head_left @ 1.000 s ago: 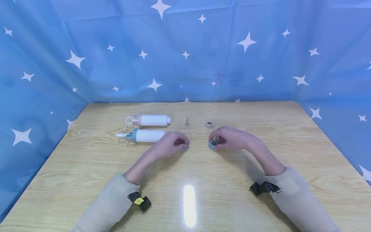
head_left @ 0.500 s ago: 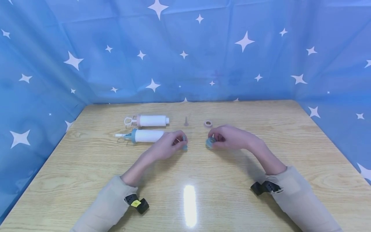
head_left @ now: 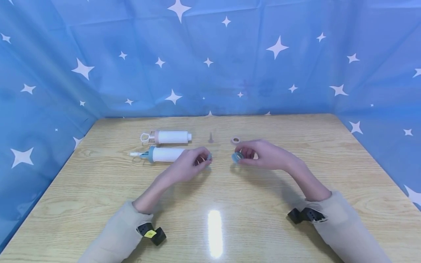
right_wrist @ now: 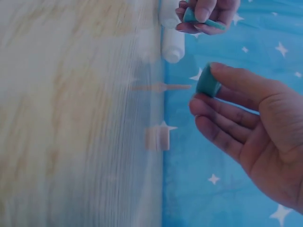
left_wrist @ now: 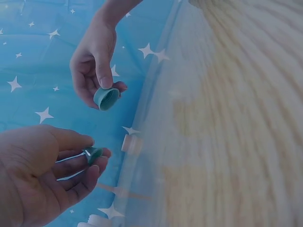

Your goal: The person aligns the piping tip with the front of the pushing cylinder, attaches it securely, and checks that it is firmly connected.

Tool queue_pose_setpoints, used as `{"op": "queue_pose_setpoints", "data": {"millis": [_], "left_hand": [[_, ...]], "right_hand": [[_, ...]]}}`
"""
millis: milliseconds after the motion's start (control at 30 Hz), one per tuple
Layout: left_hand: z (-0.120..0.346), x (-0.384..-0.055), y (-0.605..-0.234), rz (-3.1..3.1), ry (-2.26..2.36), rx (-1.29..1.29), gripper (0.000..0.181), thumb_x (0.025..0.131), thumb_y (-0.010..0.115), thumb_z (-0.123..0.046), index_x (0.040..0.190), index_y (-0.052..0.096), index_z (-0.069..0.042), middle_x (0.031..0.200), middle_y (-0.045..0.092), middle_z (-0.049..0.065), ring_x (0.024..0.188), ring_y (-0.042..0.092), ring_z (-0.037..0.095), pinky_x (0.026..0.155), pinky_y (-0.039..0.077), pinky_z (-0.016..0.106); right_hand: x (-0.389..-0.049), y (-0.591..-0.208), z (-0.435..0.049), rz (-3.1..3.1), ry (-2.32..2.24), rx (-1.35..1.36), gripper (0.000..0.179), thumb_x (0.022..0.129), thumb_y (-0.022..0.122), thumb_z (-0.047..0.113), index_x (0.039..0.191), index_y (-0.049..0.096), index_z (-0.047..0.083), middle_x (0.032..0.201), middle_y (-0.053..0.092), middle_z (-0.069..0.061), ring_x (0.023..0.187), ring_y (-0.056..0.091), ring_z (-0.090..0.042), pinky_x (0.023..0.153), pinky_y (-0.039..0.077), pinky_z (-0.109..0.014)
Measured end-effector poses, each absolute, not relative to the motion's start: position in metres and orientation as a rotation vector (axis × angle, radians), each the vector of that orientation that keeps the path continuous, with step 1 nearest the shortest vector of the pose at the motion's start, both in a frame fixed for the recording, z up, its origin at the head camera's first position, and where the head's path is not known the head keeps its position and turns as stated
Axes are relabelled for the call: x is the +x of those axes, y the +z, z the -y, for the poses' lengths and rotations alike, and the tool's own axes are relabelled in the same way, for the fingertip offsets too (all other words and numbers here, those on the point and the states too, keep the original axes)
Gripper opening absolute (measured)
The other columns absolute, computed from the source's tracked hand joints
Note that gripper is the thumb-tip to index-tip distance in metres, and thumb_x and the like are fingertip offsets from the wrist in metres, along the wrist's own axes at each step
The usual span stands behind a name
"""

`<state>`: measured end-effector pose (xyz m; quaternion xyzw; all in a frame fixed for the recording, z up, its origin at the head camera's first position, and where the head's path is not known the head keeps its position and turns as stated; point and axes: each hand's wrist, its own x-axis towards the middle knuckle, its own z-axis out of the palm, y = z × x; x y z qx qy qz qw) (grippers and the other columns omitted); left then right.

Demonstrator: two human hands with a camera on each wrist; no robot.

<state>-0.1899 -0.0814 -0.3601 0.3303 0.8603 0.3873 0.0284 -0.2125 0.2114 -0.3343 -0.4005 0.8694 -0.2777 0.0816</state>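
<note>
My left hand [head_left: 190, 162] pinches a small teal nozzle [left_wrist: 93, 154] between thumb and fingertips; it has a wide flange and a narrow tip. In the right wrist view, the nozzle [right_wrist: 190, 17] shows at the top. Opposite it, my right hand [head_left: 264, 155] grips a teal ring cap [left_wrist: 100, 97] by its side, tilted, a short gap from the left hand. The right wrist view shows the cap [right_wrist: 206, 83] edge-on between thumb and fingers. Beside the left hand lies an icing syringe [head_left: 166, 155] with a white barrel and blue collar, its front end hidden by that hand.
Behind lies a second white syringe [head_left: 172, 137] with a pink collar and ring handle. A pink nozzle [head_left: 211, 139] stands tip up on the wooden table [head_left: 184, 226], and a pink ring cap [head_left: 233, 143] lies to its right. A blue star-patterned curtain [head_left: 210, 80] hangs behind the table.
My right hand has raised the teal ring cap a little off the table and tilted it. The teal nozzle in my left hand has risen slightly too. The syringes and pink parts have stayed put.
</note>
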Motion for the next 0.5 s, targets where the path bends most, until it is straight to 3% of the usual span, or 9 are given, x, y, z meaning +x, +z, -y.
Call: {"op": "queue_pose_setpoints", "data": {"millis": [300,500], "left_hand": [[0.084,-0.187,-0.354,-2.607,1.245,1.034,0.014,0.1,0.064,-0.013,0.107,0.071,-0.003,0.084,0.068,0.009,0.066,0.052,0.01,0.061,0.044,0.025],[0.086,-0.184,-0.35,-2.571,1.274,1.101,0.021,0.101,0.063,-0.011,0.118,0.071,-0.002,0.098,0.07,0.007,0.075,0.064,0.011,0.067,0.053,0.026]], "right_hand": [[-0.205,-0.329,-0.208,-2.622,-0.884,-1.15,0.033,0.095,0.072,0.017,0.124,0.065,0.004,0.092,0.07,0.007,0.085,0.066,-0.009,0.071,0.056,-0.036],[-0.201,-0.327,-0.205,-2.609,-0.951,-1.198,0.03,0.094,0.073,0.014,0.122,0.064,0.008,0.091,0.07,0.008,0.084,0.067,-0.007,0.067,0.056,-0.031]]}}
